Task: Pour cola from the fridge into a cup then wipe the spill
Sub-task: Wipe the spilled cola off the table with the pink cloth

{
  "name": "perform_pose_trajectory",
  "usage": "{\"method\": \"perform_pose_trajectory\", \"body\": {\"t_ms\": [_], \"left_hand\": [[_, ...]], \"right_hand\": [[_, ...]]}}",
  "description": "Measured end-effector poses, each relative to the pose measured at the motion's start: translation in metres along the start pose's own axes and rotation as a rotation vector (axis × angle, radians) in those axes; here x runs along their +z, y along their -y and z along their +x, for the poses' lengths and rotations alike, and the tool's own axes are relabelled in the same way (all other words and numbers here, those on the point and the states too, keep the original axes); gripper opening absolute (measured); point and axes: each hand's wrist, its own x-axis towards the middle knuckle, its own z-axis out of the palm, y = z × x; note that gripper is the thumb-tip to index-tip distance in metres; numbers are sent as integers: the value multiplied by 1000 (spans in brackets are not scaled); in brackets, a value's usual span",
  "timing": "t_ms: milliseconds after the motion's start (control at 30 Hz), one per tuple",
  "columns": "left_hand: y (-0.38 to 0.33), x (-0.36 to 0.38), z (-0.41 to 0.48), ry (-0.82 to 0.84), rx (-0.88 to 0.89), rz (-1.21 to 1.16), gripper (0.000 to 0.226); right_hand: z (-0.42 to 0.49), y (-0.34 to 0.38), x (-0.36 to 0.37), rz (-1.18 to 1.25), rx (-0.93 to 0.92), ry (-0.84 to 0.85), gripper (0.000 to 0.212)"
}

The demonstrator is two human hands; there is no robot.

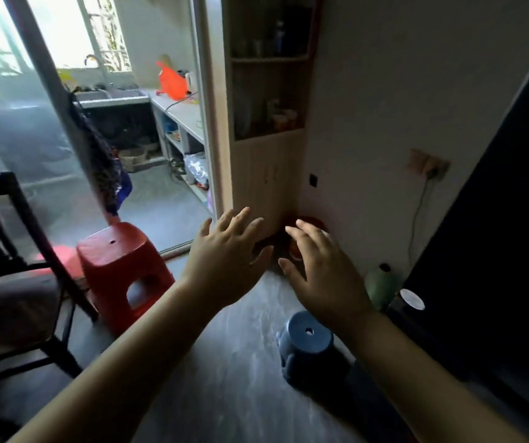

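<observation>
Task looks barely started, imo. Both hands up in front, empty: left hand (228,251) fingers spread wide, palm down, holding nothing; right hand (320,270) same, fingers splayed, nothing in it. Neither touches anything, both hover over the floor (224,362).

No cola, no cup, no cloth visible that I can ID. Fridge: can't confirm one. Big dark panel (496,219) on the right edge could be it, too dark to tell. So the task's things aren't located yet.

What is there: red stool (119,263) left of the hands, blue stool (308,343) low by right forearm, dark chair (7,251) far left, wooden cabinet (269,123) w/ open shelves ahead, small items on them too blurry to name. Kitchen counter (180,113) w/ sink (109,95) beyond the glass door.

Done: nothing afaict. Left: find fridge, get cola, get cup, pour, wipe spill. No spill seen on floor, though surface is streaky so not 100% sure
</observation>
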Motion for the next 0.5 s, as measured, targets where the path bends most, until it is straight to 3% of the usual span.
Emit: {"method": "perform_pose_trajectory", "body": {"t_ms": [167, 300, 400, 500], "left_hand": [[96, -14, -14, 4, -151, 64, 80], [177, -13, -30, 1, -291, 87, 74], [221, -8, -52, 63, -392, 81, 82], [270, -5, -75, 101, -531, 104, 69]], "right_hand": [[66, 71, 45, 28, -169, 24, 59], [110, 129, 96, 95, -278, 83, 57], [131, 160, 134, 141, -340, 122, 57], [157, 201, 172, 187, -429, 198, 63]]}}
